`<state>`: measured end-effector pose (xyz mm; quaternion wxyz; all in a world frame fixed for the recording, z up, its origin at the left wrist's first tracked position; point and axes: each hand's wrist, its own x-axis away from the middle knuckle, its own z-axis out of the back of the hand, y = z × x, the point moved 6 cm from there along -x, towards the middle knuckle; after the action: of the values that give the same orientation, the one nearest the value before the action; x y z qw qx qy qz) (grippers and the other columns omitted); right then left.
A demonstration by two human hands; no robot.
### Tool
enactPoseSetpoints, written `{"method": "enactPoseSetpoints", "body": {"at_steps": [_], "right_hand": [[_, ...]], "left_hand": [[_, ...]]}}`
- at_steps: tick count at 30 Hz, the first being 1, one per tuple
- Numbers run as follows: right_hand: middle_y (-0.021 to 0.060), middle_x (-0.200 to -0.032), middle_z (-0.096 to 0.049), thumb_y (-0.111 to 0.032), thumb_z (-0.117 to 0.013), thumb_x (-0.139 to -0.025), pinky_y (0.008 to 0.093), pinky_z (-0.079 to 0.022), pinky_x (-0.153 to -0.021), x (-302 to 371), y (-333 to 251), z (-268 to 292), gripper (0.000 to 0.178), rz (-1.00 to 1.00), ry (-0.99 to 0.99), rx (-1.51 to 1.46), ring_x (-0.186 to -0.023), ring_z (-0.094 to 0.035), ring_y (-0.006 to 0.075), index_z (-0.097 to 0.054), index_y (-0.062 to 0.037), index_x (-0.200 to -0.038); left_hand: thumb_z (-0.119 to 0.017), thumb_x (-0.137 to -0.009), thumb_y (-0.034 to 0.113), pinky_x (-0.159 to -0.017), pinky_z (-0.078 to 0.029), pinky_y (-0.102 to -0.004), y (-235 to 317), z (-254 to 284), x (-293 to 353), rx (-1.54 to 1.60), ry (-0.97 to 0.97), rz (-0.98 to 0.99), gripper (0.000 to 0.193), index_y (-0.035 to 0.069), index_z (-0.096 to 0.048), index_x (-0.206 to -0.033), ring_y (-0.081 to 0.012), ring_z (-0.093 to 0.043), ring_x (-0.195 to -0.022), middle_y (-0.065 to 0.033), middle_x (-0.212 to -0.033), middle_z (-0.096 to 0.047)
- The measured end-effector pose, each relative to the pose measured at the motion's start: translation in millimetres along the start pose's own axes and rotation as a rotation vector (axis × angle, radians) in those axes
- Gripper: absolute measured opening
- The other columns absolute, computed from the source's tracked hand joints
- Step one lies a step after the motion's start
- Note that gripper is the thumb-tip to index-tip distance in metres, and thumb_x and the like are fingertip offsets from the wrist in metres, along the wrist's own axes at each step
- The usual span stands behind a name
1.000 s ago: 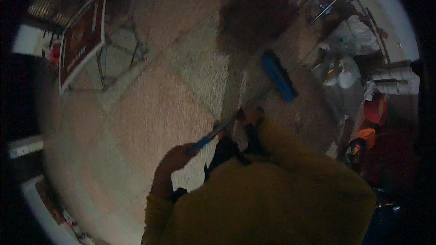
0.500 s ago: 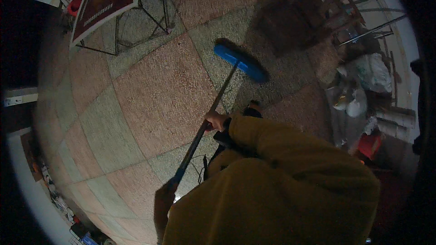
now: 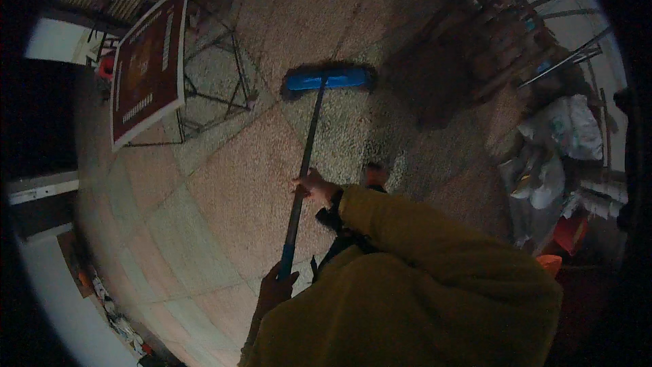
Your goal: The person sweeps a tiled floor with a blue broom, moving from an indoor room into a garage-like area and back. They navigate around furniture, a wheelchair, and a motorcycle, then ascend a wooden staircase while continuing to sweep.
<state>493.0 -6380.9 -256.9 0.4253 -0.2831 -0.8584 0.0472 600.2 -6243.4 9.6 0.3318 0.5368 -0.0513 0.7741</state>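
A push broom (image 3: 328,80) with a wide blue head and dark bristles stands against the tiled floor ahead of me. Its long dark handle slants back toward my body. My right hand (image 3: 314,186) is wrapped round the middle of the handle, its arm in a brown-yellow sleeve. Lower down, my left hand (image 3: 275,291) grips the blue end section of the handle. Part of that hand is dim, and its fingers show only in part. One of my feet (image 3: 375,175) shows just beyond my right sleeve.
On the left, a dark red printed board (image 3: 149,68) rests on a thin metal frame (image 3: 217,81). Dark wooden furniture (image 3: 482,47) stands at the far right. Nearer on that side lie white sacks (image 3: 570,129) and a red object (image 3: 570,233). Clutter (image 3: 112,312) lines the left wall.
The broom head has swung left and turned nearly crosswise, its handle now steeper. Both hands still hold it; the left has come up and rightward in view. The whole view has shifted too.
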Motion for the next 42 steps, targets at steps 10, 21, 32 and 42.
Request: {"method": "enactPoseSetpoints", "body": {"at_steps": [10, 21, 32, 42], "right_hand": [[0.016, -0.09, -0.047, -0.011, -0.051, -0.08, 0.048, -0.046, -0.079, -42, -115, 13, 0.02, 0.113, -0.252, -0.331, -0.081, -0.052, 0.0307, -0.048, 0.0029, -0.094], [0.0133, -0.098, -0.047, -0.017, -0.05, -0.079, 0.0421, -0.034, -0.087, -33, -354, 91, 0.024, 1.022, 0.129, 1.008, -0.092, -0.046, 0.0306, -0.051, -0.0093, -0.102], [0.0125, -0.094, -0.049, -0.027, -0.042, -0.082, 0.038, -0.042, -0.07, 10, -560, 231, 0.033, 0.872, 0.701, 1.219, -0.08, -0.049, 0.0259, -0.048, -0.0051, -0.106], [0.0111, -0.085, -0.053, -0.025, -0.046, -0.079, 0.0372, -0.042, -0.068, 55, -700, 323, 0.029, 0.92, 1.165, 1.336, -0.076, -0.051, 0.0249, -0.052, -0.0039, -0.097]], "left_hand": [[-0.061, -0.073, 0.022, -0.038, -0.036, -0.025, 154, 41, -52, -0.147, -0.066, -0.017, 0.048, 0.005, -0.043, -0.114, -0.01, -0.043, -0.043, -0.0044, -0.057, -0.048], [-0.058, -0.073, 0.031, -0.048, -0.043, -0.0321, 381, 60, -191, -0.53, -0.248, -0.338, 0.049, 0.007, -0.044, -0.114, -0.018, -0.053, -0.05, -0.0117, -0.067, -0.056], [-0.057, -0.071, 0.041, -0.054, -0.041, -0.0357, 652, -88, -270, -0.679, -0.319, -0.797, 0.042, 0.004, -0.051, -0.089, -0.021, -0.052, -0.055, -0.0101, -0.064, -0.052], [-0.051, -0.073, 0.039, -0.045, -0.043, -0.0341, 802, -176, -290, -0.515, -0.655, -0.83, 0.042, 0.002, -0.05, -0.091, -0.0206, -0.052, -0.05, -0.01, -0.062, -0.054]]}}
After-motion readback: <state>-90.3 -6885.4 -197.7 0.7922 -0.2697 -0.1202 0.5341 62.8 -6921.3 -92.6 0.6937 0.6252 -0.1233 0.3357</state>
